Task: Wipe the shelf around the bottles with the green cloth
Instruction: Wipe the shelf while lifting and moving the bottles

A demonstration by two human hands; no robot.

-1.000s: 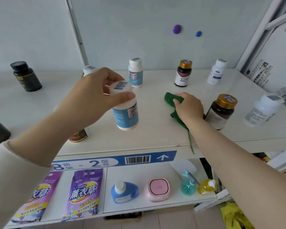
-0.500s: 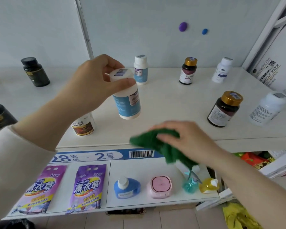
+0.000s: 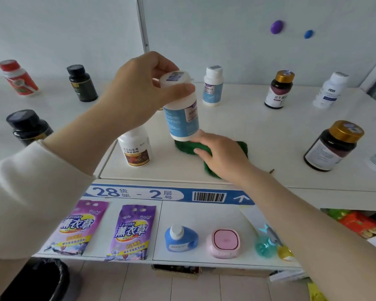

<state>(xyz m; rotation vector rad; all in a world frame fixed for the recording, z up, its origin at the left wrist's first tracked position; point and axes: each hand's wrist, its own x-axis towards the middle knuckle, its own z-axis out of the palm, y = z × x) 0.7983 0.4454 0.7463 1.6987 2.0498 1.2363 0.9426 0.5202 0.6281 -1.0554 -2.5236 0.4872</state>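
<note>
My left hand (image 3: pixel 143 88) grips a white bottle with a blue label (image 3: pixel 181 114) by its cap and holds it lifted above the white shelf (image 3: pixel 258 135). Directly under that bottle, my right hand (image 3: pixel 220 153) presses the green cloth (image 3: pixel 186 146) flat on the shelf, fingers spread over it. Part of the cloth is hidden beneath the hand. A white bottle with a brown label (image 3: pixel 136 146) stands just left of the cloth.
More bottles stand around: blue-label one (image 3: pixel 213 85) and gold-cap ones (image 3: pixel 279 90) (image 3: pixel 332 146) behind and right, white (image 3: pixel 332 90), black (image 3: pixel 81 83) (image 3: pixel 27 127) and red-cap (image 3: pixel 17 78) ones. A lower shelf (image 3: pixel 204 216) holds purple pouches and small items.
My right hand carried the cloth from the shelf's front edge back onto the shelf, under the lifted bottle. The left hand kept the bottle raised. The camera view shifted left.
</note>
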